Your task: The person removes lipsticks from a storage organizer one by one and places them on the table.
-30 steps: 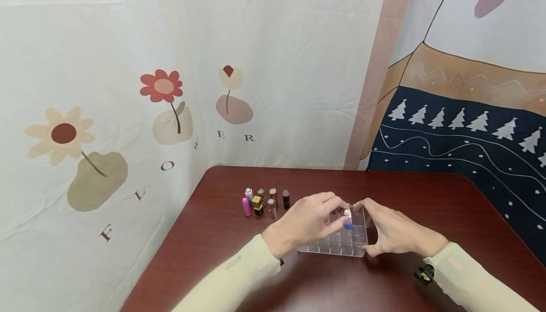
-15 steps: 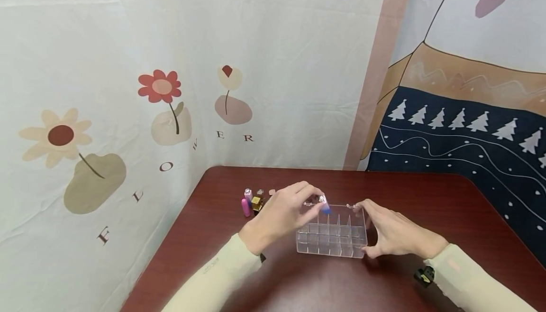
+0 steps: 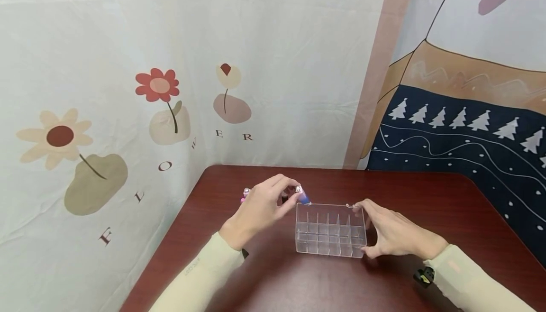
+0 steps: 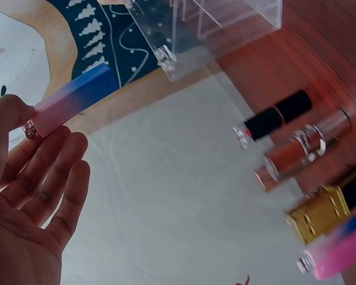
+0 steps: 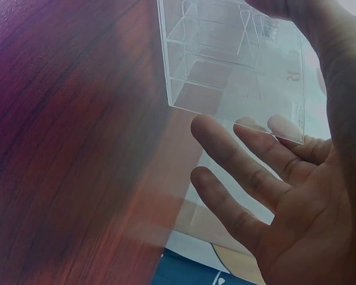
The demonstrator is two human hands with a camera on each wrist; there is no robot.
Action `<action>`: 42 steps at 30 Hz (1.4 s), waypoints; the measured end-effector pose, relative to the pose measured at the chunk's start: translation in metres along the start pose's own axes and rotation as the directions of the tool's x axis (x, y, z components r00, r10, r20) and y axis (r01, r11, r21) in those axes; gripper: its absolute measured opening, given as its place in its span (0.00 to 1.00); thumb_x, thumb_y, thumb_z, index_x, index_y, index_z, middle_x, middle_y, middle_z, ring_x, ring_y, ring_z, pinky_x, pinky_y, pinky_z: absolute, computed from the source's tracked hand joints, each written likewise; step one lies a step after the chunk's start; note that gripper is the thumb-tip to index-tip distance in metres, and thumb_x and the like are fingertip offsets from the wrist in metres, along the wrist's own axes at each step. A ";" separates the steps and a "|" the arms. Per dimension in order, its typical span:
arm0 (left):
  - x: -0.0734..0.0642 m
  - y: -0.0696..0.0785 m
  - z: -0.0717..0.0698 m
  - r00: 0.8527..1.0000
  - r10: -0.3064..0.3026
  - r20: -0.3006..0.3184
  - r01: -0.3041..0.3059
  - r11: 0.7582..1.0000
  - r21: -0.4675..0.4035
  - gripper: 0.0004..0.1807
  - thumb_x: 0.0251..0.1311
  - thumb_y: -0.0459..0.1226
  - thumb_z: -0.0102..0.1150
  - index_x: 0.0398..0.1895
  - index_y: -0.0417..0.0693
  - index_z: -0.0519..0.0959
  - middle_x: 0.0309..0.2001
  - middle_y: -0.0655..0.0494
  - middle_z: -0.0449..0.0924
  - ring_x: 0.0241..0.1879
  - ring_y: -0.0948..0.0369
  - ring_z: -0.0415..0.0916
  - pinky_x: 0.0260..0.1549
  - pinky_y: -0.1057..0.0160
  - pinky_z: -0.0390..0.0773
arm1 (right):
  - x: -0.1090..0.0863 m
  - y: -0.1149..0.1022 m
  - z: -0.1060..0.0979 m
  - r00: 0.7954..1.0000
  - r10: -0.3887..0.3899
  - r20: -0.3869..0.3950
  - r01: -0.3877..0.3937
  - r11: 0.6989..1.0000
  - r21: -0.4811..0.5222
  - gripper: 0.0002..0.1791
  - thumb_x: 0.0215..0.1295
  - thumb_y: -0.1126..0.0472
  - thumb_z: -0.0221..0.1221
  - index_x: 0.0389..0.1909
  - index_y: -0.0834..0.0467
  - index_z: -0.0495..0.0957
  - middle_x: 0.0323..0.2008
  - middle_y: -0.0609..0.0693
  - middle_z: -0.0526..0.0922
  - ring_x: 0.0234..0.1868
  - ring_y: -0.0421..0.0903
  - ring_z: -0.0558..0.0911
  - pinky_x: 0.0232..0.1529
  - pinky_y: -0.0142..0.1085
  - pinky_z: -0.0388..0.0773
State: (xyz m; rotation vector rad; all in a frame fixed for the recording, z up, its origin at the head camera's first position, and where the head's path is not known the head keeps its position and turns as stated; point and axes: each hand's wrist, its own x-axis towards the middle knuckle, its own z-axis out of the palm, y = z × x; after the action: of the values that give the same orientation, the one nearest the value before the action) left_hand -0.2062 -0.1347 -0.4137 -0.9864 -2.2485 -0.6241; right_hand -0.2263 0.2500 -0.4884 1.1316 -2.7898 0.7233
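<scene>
Between the thumb and fingertips of my left hand [image 3: 262,207] is a lipstick tube [image 4: 74,101], fading from pink to blue, with a jewelled end. I hold it in the air by the back left corner of a clear divided organizer box [image 3: 330,248]. My right hand [image 3: 396,229] grips the box's right end, thumb at the front corner and fingers at the back one. In the right wrist view, two fingers extend free of the clear wall. The visible box compartments hold nothing.
Behind my left hand, mostly hidden in the head view, several lipsticks stand on the dark red table [image 3: 273,279]. The left wrist view shows a black lipstick [image 4: 279,116], a gold-and-black lipstick [image 4: 320,214] and a pink tube [image 4: 338,249]. Printed cloth hangs behind the table.
My left hand has moved left from over the box towards the standing lipsticks, still holding the pink-and-blue lipstick. It now covers most of them. The right hand and box have stayed put.
</scene>
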 end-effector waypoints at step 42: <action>-0.026 -0.055 0.008 0.960 -0.182 0.213 0.156 0.979 0.130 0.05 0.78 0.41 0.77 0.52 0.56 0.91 0.47 0.62 0.94 0.44 0.58 0.90 0.45 0.60 0.91 | 0.001 -0.002 0.001 1.000 0.019 0.001 -0.019 1.000 -0.003 0.52 0.46 0.47 0.89 0.71 0.54 0.73 0.60 0.52 0.85 0.42 0.27 0.80 0.39 0.31 0.84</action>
State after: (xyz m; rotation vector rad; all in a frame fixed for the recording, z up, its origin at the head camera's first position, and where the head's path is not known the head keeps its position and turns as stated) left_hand -0.2367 -0.1763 -0.4466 -0.8503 -2.5578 -0.4707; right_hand -0.2253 0.2479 -0.4886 1.1071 -2.8053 0.7194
